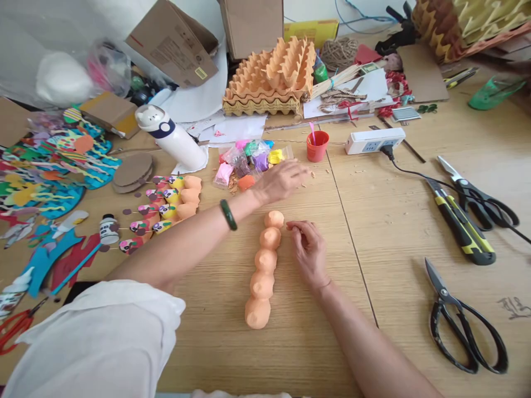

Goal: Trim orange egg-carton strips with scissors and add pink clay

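Observation:
A strip of orange egg carton cups [264, 261], several bumps in a row, lies lengthwise on the table between my forearms. My left hand [283, 179] reaches across above its far end, palm down with fingers stretched out and nothing seen in them. Beyond that hand lie small bags of coloured modelling clay [260, 160], in pink, purple, yellow and green. My right hand [307, 249] rests on the table just right of the strip. Its fingers are curled, thumb and forefinger pressed together; whatever they may hold is hidden.
Decorated carton strips [166, 210] and a white bottle [176, 141] stand to the left. Egg trays [269, 77] are stacked at the back, behind a red cup [317, 146]. On the right lie a power strip [375, 141], a utility knife [462, 221] and black-handled scissors [460, 320].

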`<action>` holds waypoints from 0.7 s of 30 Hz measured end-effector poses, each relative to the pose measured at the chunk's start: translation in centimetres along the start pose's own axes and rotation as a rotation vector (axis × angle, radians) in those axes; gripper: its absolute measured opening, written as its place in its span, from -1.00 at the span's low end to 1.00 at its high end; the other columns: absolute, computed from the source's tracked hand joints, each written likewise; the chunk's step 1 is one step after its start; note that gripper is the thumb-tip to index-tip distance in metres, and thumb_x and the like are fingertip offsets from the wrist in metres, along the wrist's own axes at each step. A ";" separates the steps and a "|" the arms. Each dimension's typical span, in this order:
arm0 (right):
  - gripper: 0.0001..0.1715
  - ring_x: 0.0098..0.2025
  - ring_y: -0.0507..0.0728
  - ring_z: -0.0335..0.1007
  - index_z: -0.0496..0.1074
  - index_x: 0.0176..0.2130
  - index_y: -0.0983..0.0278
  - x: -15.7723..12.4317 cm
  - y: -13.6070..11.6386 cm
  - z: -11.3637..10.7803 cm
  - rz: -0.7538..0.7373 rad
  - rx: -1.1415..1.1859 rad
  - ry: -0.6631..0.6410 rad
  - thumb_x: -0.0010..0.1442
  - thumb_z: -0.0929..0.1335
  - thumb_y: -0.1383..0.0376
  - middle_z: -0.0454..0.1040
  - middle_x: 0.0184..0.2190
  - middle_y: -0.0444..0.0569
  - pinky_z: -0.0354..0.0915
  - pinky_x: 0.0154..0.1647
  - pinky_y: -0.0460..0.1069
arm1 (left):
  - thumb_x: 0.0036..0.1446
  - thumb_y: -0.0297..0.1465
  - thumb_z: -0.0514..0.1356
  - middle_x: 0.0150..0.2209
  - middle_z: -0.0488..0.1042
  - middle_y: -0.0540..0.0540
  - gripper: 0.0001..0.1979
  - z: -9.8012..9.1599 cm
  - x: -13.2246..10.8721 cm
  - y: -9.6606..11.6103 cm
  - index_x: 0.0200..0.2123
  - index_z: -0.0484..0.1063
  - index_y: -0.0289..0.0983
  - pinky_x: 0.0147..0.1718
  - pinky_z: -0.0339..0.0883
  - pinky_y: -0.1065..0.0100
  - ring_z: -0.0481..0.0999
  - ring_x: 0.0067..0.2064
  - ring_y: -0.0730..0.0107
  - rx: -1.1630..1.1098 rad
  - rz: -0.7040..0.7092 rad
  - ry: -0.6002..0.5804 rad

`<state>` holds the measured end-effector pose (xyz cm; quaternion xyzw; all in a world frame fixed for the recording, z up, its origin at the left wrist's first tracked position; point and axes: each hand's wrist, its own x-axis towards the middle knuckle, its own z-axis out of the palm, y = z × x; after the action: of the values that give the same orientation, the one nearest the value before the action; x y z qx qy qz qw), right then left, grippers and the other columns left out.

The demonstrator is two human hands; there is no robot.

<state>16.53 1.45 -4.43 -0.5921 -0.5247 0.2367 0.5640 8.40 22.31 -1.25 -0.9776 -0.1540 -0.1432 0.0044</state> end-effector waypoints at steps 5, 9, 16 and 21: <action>-0.74 -0.20 0.16 0.48 0.54 -0.19 0.18 0.0 0.0 0.0 0.012 0.018 -0.002 0.40 0.26 0.32 0.61 -0.27 -0.04 0.38 -0.12 0.10 | 0.23 -0.67 0.03 0.17 0.53 -0.26 -0.52 -1.5 -4.6 -1.4 0.12 0.54 -0.31 0.16 0.45 0.11 0.52 0.19 0.18 -0.048 -0.147 0.162; -0.75 -0.18 0.16 0.48 0.54 -0.18 0.20 0.0 0.3 0.1 0.042 0.051 0.003 0.41 0.26 0.27 0.60 -0.26 -0.02 0.40 -0.10 0.11 | 0.20 -0.69 0.04 0.25 0.48 -0.20 -0.45 -1.4 -6.3 -0.2 0.15 0.54 -0.22 0.26 0.34 0.01 0.44 0.27 0.16 -0.057 -0.150 0.145; -0.72 -0.26 0.09 0.49 0.51 -0.09 0.22 0.3 0.9 0.4 0.137 0.147 0.045 0.38 0.27 0.16 0.57 -0.12 0.04 0.45 -0.26 0.02 | 0.19 -0.57 0.20 0.06 0.60 -0.21 -0.57 -1.8 -7.0 2.4 0.12 0.57 -0.26 0.23 0.38 -0.01 0.54 0.15 0.12 -0.143 -0.327 0.130; -0.69 -0.40 0.02 0.42 0.51 -0.09 0.23 0.7 0.7 0.3 0.179 0.206 0.060 0.32 0.30 0.12 0.58 -0.17 0.01 0.44 -0.38 -0.03 | 0.20 -0.57 0.17 0.26 0.45 -0.23 -0.57 -3.2 -9.3 4.2 0.12 0.56 -0.26 0.33 0.32 0.00 0.42 0.33 0.14 -0.277 -0.396 0.256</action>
<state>16.75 2.36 -4.95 -0.5822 -0.4254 0.3209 0.6140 0.32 15.37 -0.62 -0.8937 -0.3191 -0.2836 -0.1380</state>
